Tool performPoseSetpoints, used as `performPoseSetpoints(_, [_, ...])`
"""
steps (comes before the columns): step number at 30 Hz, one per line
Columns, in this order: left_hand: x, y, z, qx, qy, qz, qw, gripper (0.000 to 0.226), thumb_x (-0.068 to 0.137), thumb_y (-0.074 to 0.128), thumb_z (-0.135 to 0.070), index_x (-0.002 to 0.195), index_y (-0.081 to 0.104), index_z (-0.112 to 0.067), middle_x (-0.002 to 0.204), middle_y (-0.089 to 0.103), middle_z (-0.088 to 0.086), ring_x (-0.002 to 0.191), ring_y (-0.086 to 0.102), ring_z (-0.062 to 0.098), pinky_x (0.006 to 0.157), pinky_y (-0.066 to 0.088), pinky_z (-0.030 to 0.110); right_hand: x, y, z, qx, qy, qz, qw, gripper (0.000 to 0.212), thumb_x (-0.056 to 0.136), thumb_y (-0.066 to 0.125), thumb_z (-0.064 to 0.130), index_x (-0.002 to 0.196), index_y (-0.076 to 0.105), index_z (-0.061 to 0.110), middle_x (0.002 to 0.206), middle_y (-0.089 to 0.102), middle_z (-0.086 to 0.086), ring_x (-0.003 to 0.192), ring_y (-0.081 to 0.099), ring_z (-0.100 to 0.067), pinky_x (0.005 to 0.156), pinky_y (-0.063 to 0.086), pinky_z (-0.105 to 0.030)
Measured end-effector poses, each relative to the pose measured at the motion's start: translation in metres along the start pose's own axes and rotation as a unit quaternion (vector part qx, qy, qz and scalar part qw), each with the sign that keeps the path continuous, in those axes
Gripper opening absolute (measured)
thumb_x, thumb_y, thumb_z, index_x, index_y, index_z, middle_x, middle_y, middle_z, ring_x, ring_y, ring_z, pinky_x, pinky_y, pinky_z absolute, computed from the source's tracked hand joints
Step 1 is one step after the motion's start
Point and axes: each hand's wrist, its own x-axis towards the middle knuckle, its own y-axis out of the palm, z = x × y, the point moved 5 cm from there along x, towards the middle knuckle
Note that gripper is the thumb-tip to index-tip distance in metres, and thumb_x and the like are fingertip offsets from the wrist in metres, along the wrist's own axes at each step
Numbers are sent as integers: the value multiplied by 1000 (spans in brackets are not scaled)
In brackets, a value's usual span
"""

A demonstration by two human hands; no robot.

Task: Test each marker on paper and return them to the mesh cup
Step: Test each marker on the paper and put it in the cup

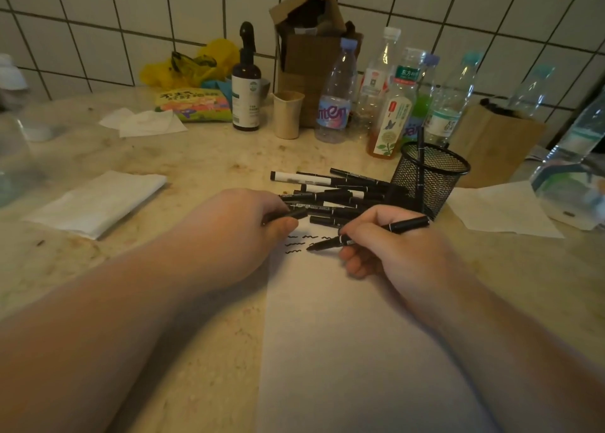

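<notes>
Head view: marker (pixel 370 234) tip blurred

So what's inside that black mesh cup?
The black wire-mesh cup holds one thin black marker, standing upright with its top above the rim. Through the mesh the rest looks empty, though the very bottom is too dark to tell.

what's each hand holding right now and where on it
The right hand grips an uncapped marker around mid-barrel, tip on the paper. The left hand pinches a black marker cap.
</notes>
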Motion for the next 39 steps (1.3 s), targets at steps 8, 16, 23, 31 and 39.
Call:
performPoseSetpoints(8, [0,-1,1,-5,3,-6,1000,18,96,47,-46,93,62,-37,74,59,-11,67,52,4,54,35,24,1,-1,-3,-22,-2,-3,1000,19,93,63,9,78,73,10,73,73,-17,62,67,-22,63,55,-35])
performPoseSetpoints(16, [1,1,3,-3,-2,1,1000,23,96,46,-48,98,65,-36,79,63,-9,71,56,5,60,43,24,4,-8,-3,-24,8,-37,999,25,91,62,8,69,72,13,66,72,-15,56,64,-21,57,52,-35])
performPoseSetpoints(23, [0,2,3,5,13,3,1000,26,94,49,-48,112,66,-38,94,65,-13,82,58,6,76,51,29,3,-18,1,35,5,-86,996,18,93,61,8,79,70,2,60,67,-9,51,58,-17,49,48,-30])
performPoseSetpoints(31, [1,3,-1,9,30,2,1000,28,95,52,-44,119,64,-40,94,57,-19,83,53,6,72,42,26,1,-22,10,218,-12,-86,972,24,92,61,7,74,76,9,57,59,-9,51,54,-15,48,44,-24])
performPoseSetpoints(39, [0,3,-2,-23,49,-1,999,28,95,52,-42,120,63,-44,88,57,-23,76,49,-5,67,38,16,0,-16,11,197,-10,-38,980,29,95,56,11,77,79,9,64,66,-11,60,60,-16,54,51,-24])
